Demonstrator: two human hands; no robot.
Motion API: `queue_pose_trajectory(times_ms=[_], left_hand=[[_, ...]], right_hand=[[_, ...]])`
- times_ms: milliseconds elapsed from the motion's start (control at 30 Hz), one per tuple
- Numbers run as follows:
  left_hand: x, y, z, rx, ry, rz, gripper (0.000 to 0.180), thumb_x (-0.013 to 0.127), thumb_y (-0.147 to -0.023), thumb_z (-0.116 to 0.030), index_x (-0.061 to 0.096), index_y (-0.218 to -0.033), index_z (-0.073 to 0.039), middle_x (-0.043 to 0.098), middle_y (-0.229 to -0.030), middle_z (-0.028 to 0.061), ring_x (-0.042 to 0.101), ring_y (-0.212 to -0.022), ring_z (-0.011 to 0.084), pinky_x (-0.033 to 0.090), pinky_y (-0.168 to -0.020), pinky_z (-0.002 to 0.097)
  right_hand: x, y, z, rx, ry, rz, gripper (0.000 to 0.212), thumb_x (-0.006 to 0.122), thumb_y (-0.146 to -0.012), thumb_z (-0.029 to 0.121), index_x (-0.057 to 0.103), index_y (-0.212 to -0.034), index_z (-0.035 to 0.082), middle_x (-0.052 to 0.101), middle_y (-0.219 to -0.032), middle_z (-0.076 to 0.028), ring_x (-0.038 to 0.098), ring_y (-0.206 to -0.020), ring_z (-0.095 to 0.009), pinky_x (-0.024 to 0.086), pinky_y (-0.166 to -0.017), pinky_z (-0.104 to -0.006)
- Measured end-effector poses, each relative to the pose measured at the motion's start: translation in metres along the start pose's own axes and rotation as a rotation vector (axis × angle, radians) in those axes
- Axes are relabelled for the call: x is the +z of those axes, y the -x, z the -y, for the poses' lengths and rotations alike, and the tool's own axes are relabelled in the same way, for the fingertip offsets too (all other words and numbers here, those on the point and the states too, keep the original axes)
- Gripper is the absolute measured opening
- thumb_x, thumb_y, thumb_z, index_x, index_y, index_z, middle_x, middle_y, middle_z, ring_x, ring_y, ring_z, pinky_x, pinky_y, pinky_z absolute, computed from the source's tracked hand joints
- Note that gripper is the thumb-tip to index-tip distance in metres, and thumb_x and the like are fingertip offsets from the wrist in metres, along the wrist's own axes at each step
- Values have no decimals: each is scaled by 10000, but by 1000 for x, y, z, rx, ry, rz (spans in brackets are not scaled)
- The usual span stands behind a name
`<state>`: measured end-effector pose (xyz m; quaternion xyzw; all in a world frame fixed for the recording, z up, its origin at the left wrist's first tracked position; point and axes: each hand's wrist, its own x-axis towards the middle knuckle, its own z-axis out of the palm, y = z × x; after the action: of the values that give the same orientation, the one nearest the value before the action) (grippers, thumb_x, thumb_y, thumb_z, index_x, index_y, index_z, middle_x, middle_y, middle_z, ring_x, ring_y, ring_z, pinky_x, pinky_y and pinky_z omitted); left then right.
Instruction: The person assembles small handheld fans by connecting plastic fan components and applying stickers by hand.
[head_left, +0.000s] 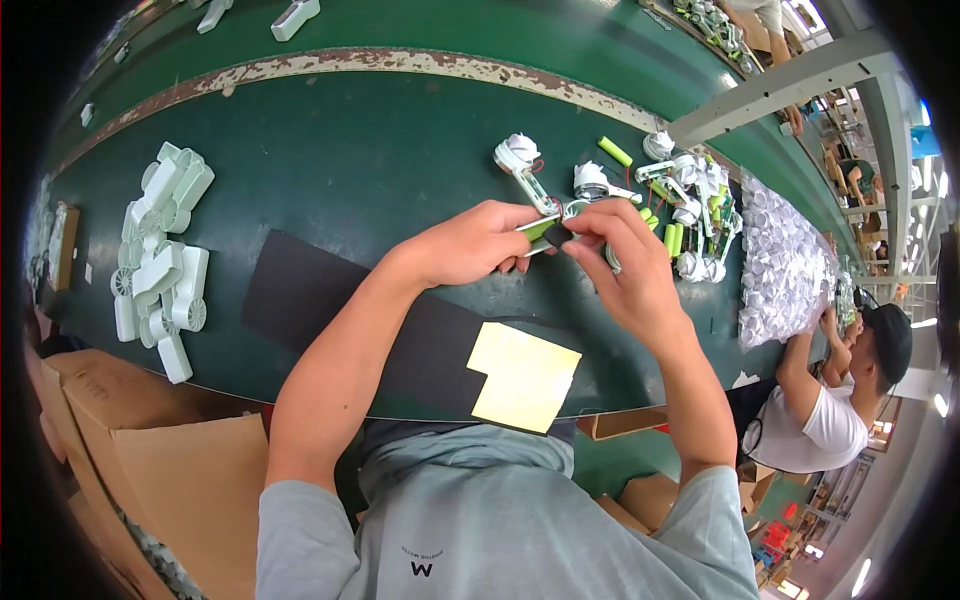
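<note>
My left hand (465,243) is closed around a small white fan assembly with a green cylindrical battery (541,228) along it. Between the thumb and fingers of my right hand (632,262) is a small black foam pad (557,235), held against the battery. My fingers partly hide the assembly. Just beyond my hands lies another white fan assembly (520,165) with red wires. A black foam sheet (345,300) lies under my left forearm, with yellow backing paper (525,375) at its right end.
Pale green fan housings (160,260) are piled at the left. At the right are several wired assemblies with batteries (690,205) and a bag of white parts (785,265). A raised, chipped rail (400,62) runs along the far side. A co-worker (830,400) sits at the right.
</note>
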<state>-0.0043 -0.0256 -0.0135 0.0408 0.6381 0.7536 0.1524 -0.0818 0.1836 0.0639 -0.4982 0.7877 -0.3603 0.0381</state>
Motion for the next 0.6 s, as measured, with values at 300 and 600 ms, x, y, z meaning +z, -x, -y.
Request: queue_pose_trajectory(times_ms=[300,600], left_hand=[[-7,-4,0,-20,15,55,386,466,-924,-73,599,-1279,2,627,-835,42,525,-717,89,446,-685,259],[-6,-3,-1,-22,70,73,363,442,-927,-122,604,-1224,11,600,-809,37,493,-710,90,423,-685,254]], right_hand=[[0,-26,-3,-183,143,212,178,723,-872,-2,635,-1026,-3,605,-1017,-131,648,-876,-334,541,-764,-418],[2,-24,-7,-208,143,232,153,718,-871,-1,648,-1007,-7,618,-997,-130,653,-873,-334,543,-758,-418]])
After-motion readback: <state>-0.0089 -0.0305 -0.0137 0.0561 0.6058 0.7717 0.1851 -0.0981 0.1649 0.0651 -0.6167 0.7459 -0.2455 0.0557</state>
